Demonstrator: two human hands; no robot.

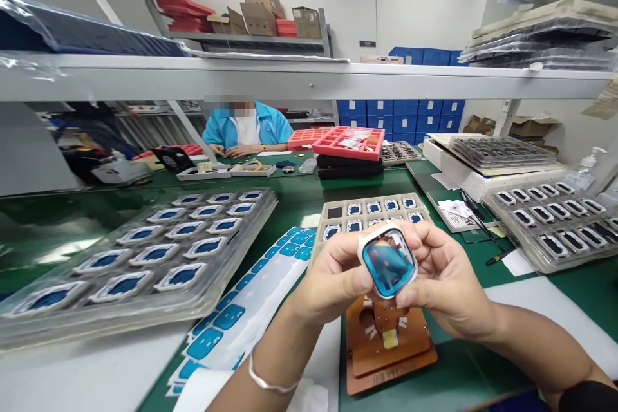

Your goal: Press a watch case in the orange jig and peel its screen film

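Both hands up over the green bench: left hand [333, 277] and right hand [447, 280] pinch a white-framed watch case [389, 259] between thumbs and fingertips, blue film face toward the camera. Directly below sits an orange-brown fixture [386, 347]; behind, a grey tray [369, 212] of similar cases. Blue sticker strip [246, 309] lies left of the wrists.

A fixture [386, 341] lies below both hands, between a sticker sheet [251, 309] and a tray [555, 222].
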